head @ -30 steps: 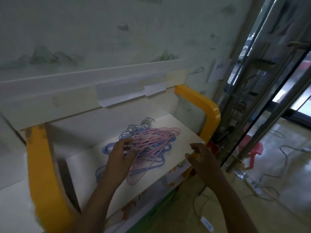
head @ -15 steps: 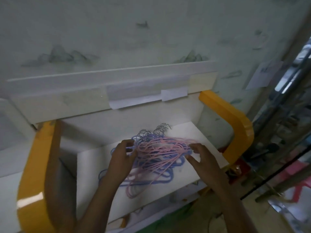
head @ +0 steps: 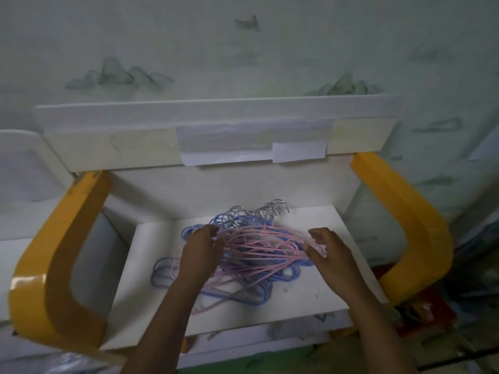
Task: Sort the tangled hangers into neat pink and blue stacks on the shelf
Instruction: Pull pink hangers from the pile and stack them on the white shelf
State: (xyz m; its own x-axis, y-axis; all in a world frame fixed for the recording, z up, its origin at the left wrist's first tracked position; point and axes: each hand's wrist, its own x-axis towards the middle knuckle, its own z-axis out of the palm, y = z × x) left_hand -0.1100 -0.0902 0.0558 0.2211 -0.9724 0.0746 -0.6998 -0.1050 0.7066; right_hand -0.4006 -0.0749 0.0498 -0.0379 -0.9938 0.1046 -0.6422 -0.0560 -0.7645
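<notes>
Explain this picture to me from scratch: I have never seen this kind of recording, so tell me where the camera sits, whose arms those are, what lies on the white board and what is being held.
There is no machine here. The camera is worn on a person's head and looks forward and down, so the two bare arms coming up from the bottom edge are that person's own. They reach over a white shelf set between two curved yellow side pieces, against a pale wall. On the shelf lies one tangled heap of thin hangers: pink hangers mostly on top, blue hangers beneath and sticking out at the edges, with metal hooks bunched at the back. The left hand grips the heap's left side. The right hand pinches pink wires on the right. Nothing is sorted yet.
</notes>
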